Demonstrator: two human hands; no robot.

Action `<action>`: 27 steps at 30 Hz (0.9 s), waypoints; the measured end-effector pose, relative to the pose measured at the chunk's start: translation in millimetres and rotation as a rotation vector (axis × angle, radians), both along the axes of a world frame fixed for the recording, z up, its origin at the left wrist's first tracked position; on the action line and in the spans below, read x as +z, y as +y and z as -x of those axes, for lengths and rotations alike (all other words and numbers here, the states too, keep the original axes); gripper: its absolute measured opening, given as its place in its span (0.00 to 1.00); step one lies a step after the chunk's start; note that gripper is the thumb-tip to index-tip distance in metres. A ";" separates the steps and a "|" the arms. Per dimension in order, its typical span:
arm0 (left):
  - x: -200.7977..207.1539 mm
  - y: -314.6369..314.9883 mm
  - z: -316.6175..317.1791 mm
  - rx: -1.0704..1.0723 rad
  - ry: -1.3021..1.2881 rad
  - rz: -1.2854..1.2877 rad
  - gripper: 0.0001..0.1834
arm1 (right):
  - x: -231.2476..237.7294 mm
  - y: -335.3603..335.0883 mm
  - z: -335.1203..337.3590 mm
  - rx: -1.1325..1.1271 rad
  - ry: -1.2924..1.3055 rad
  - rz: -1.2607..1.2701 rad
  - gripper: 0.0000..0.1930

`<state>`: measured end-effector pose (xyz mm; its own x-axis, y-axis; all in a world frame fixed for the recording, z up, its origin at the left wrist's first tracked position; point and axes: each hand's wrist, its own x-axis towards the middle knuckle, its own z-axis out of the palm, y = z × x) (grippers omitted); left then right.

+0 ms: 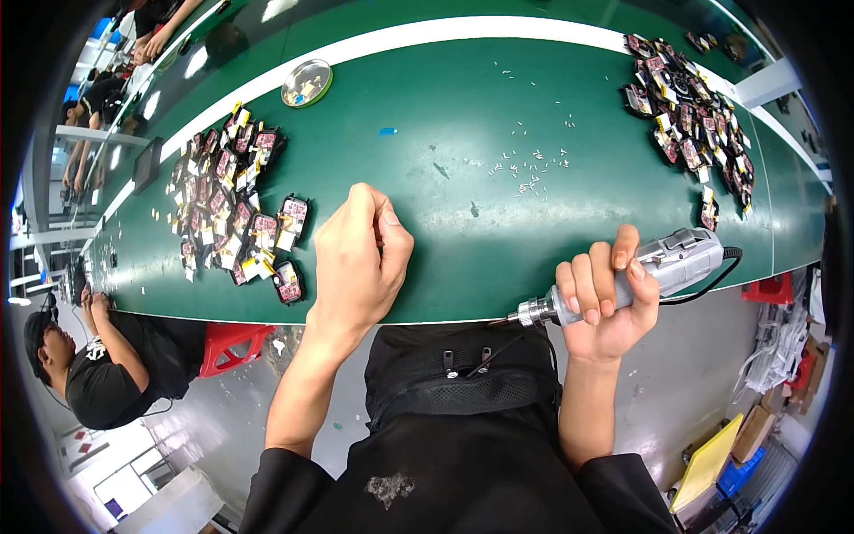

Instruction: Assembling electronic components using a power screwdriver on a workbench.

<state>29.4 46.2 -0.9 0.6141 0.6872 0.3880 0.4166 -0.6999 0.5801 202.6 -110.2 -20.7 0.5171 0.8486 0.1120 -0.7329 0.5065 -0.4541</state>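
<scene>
My right hand (605, 298) is wrapped around a grey electric screwdriver (663, 267), held level at the near edge of the green table (498, 258), bit pointing left. A black cable runs from its rear. My left hand (360, 258) rests on the table as a loose fist, fingers curled; I cannot tell if anything small is inside it. Several tiny screws (529, 169) lie scattered on the mat beyond both hands. A pile of small black and red parts with yellow tags (236, 214) lies to the left of my left hand.
A second pile of the same small parts (689, 120) sits far right. A round metal tin (307, 83) stands at the back left. A person in black (98, 365) sits to my left beside a red stool (233, 343). Boxes and a yellow board (712, 463) lie on the floor at right.
</scene>
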 end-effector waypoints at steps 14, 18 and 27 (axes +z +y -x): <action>-5.3 -30.1 12.8 0.012 -0.578 0.817 0.04 | 6.5 3.7 6.7 -0.080 0.033 0.060 0.05; -5.9 -39.8 15.9 -0.083 -0.642 1.012 0.04 | 11.6 3.7 9.2 -0.110 0.039 0.069 0.05; -2.4 -53.8 10.4 -0.210 -0.657 1.077 0.10 | 27.2 4.6 13.9 -0.091 0.015 -0.005 0.06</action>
<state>19.0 -7.6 -3.3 0.6544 0.7555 -0.0312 -0.2234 0.2325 0.9466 188.7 -105.6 6.5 0.5937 0.7974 0.1080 -0.6903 0.5736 -0.4410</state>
